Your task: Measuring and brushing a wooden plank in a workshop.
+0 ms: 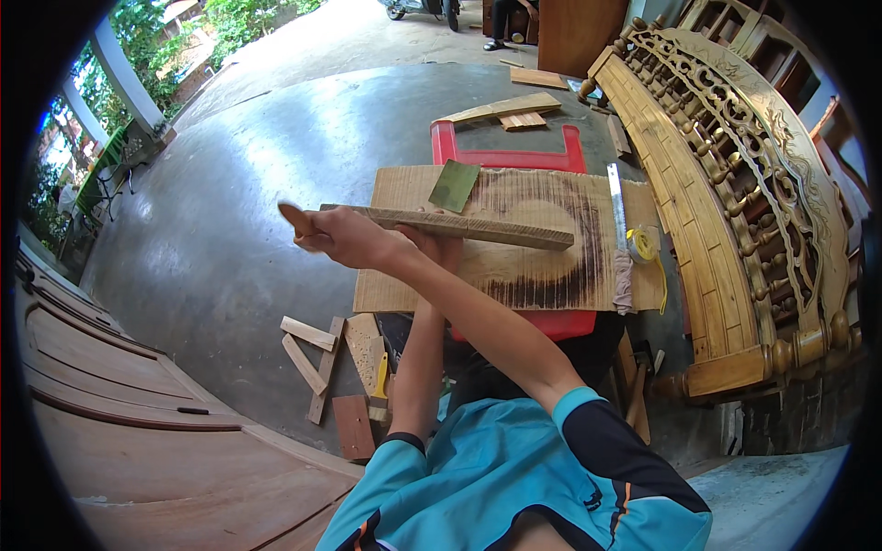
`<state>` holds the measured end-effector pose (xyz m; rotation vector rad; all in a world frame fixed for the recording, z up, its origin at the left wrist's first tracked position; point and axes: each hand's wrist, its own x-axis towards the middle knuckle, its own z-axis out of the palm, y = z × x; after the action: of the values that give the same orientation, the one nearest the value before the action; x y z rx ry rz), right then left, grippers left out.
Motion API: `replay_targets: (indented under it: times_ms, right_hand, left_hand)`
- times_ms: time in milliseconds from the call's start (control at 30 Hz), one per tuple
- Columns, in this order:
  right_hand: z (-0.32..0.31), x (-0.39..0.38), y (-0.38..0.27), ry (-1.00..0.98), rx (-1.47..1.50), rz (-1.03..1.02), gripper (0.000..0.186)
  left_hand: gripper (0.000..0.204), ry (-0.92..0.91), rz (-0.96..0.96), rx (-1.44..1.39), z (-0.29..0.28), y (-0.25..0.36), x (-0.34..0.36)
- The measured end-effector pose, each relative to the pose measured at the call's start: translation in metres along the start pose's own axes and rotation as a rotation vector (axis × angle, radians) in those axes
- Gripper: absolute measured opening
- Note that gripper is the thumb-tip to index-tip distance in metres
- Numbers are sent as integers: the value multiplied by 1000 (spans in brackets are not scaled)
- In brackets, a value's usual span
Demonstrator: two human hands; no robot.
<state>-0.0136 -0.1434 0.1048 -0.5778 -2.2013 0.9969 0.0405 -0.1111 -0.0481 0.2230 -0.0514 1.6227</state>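
A long wooden strip lies at a slant above a rough wooden board with dark scorched-looking marks. My left hand is closed round the strip near its middle, partly hidden behind the strip and my right forearm. My right arm crosses over the left. At the strip's left end, my right hand is closed against the wood. A small brown shape sticks out past its fingers, too blurred to name. On the board lie a green sheet like sandpaper, a metal ruler and a yellow tape measure.
Under the board stands a red plastic stool. Wood offcuts and a yellow-handled brush lie on the floor at left. A carved wooden bench stands at right. Wooden panels fill the lower left. Farther off, a person sits.
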Motion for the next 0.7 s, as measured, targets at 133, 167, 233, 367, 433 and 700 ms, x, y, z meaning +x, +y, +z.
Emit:
replay_targets:
  times_ms: [133,167,233,367,433,700]
  right_hand:
    - [14,0,-3,269,-673,-214,22]
    - [16,0,-6,229,-699,-188,21]
    - [15,1,-13,80,-772,-63,20]
    - [0,6,-31,-64,-392,86,15]
    - [-13,-1,-31,-129,-209,68,22]
    - [-29,9,2,535,338,-35,27]
  left_hand:
    - [61,-56,0,177,-3,-1,1]
    - [62,-58,-12,148,-4,0,2]
    - [60,-79,-24,137,-7,2,3]
    - [57,-62,-24,153,-13,4,4]
    - [54,-142,-17,109,-16,4,6]
    - [42,-100,-69,-113,-32,7,16]
